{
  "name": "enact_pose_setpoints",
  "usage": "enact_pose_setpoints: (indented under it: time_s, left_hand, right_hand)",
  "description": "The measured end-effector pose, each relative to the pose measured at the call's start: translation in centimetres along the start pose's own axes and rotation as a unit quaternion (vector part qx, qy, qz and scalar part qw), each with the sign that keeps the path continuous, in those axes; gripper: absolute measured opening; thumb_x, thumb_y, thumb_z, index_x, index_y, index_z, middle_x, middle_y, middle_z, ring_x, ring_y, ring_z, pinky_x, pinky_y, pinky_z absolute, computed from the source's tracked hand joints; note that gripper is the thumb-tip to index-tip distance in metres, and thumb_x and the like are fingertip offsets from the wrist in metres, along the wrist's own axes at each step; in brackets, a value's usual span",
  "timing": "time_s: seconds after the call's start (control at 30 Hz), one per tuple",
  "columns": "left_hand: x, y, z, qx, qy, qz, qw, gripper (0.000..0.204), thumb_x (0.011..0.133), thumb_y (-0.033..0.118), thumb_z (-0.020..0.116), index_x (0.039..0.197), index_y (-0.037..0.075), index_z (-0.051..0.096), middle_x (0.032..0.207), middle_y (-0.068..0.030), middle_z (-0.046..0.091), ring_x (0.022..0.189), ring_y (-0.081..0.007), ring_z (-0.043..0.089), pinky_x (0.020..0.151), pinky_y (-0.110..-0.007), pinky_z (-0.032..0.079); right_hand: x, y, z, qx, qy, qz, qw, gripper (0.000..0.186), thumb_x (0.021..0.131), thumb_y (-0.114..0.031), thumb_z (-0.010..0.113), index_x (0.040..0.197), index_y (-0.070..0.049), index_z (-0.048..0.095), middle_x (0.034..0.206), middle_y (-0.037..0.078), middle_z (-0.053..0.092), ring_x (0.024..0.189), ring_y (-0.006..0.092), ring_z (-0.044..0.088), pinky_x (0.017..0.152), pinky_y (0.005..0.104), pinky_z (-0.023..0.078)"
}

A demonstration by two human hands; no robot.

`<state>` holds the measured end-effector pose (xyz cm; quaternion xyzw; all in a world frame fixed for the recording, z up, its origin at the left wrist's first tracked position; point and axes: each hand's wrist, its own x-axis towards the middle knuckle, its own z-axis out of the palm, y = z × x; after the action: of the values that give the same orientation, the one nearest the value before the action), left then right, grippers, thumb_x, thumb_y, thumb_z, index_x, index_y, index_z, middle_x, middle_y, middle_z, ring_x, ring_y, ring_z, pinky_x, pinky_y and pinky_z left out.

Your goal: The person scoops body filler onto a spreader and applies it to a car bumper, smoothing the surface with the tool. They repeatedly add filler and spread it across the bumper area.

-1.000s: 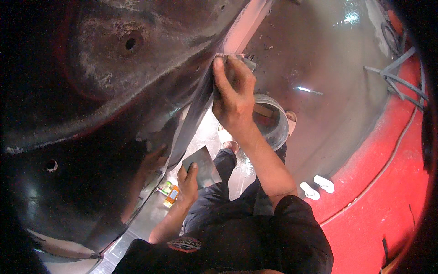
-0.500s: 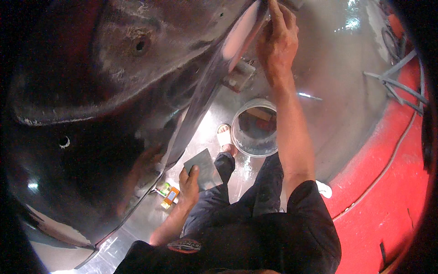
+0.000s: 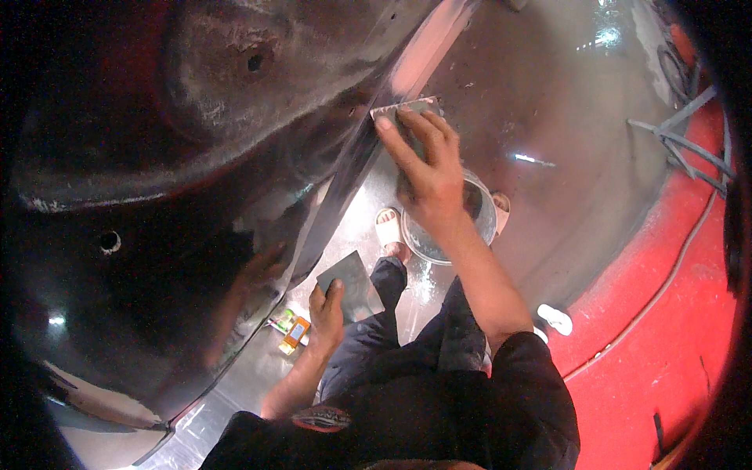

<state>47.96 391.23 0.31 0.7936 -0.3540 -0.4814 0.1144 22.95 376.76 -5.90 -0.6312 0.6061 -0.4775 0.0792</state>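
Note:
My right hand is closed on a grey putty spreader, fingers laid along its flat face. Pinkish filler lines the spreader's far edge, which lies against the dark panel's long narrow edge. Just beyond it a smooth band of pink filler coats that edge. Lower down, my left hand grips a flat grey square plate, thumb on top and the other fingers mostly hidden under it. The large dark body panel, scuffed and with small round holes, fills the left side.
Between my feet on the floor stands a round bucket, partly behind my right forearm. An orange box lies beside the panel at lower left. Grey strips and a cable lie at right by the red floor area.
My right hand has come down and toward me along the panel edge with the spreader, uncovering more pink filler. My left hand and the plate have barely moved.

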Motion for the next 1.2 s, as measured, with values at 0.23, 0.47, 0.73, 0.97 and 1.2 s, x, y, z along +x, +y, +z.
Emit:
enact_pose_setpoints:
  time_s: [0.23, 0.47, 0.73, 0.97, 1.2]
  left_hand:
    - [0.4, -1.2, -0.1, -0.03, -0.015, 0.007, 0.999, 0.046, 0.102, 0.032, 0.054, 0.126, -0.007, 0.058, 0.114, -0.0171, 0.065, 0.103, -0.0251, 0.058, 0.092, -0.038, 0.045]
    - [0.1, -0.3, -0.3, -0.043, -0.046, 0.001, 0.998, 0.046, 0.102, 0.033, 0.054, 0.125, -0.006, 0.058, 0.113, -0.0175, 0.065, 0.102, -0.0257, 0.058, 0.092, -0.039, 0.045]
    - [0.2, -0.1, -0.1, -0.012, -0.024, 0.004, 1.0, 0.044, 0.102, 0.032, 0.055, 0.125, -0.005, 0.058, 0.111, -0.0159, 0.065, 0.102, -0.0251, 0.058, 0.092, -0.039, 0.044]
    - [1.0, -1.6, -0.1, -0.075, -0.023, 0.015, 0.997, 0.043, 0.101, 0.031, 0.057, 0.124, -0.005, 0.059, 0.111, -0.0157, 0.066, 0.101, -0.0248, 0.059, 0.09, -0.036, 0.045]
    - [0.2, 0.7, 0.4, 0.0, 0.0, 0.051, 0.999, 0.043, 0.1, 0.031, 0.057, 0.125, -0.005, 0.06, 0.112, -0.0166, 0.067, 0.101, -0.0256, 0.06, 0.092, -0.038, 0.045]
  right_hand:
    - [8.3, 8.6, -0.8, -0.034, 0.171, 0.093, 0.98, 0.067, 0.075, 0.008, 0.063, 0.138, -0.017, 0.062, 0.13, 0.016, 0.062, 0.116, 0.0374, 0.06, 0.096, 0.0422, 0.052]
    - [11.1, 8.7, -0.8, -0.03, 0.145, 0.071, 0.987, 0.06, 0.087, 0.002, 0.057, 0.145, -0.015, 0.055, 0.134, 0.017, 0.06, 0.12, 0.0375, 0.058, 0.101, 0.0441, 0.048]
    - [5.5, 2.1, 1.8, -0.011, 0.162, 0.054, 0.985, 0.063, 0.075, 0.009, 0.065, 0.134, -0.012, 0.066, 0.131, 0.018, 0.063, 0.117, 0.0372, 0.06, 0.101, 0.0423, 0.049]
    - [-0.1, -1.8, 1.3, 0.021, 0.061, 0.046, 0.997, 0.063, 0.072, 0.007, 0.068, 0.132, -0.012, 0.066, 0.132, 0.02, 0.061, 0.117, 0.0404, 0.059, 0.102, 0.0481, 0.048]
    - [5.4, 7.5, -1.1, 0.01, 0.157, 0.11, 0.981, 0.069, 0.077, 0.006, 0.061, 0.143, -0.016, 0.057, 0.133, 0.016, 0.061, 0.119, 0.0379, 0.059, 0.096, 0.0452, 0.052]
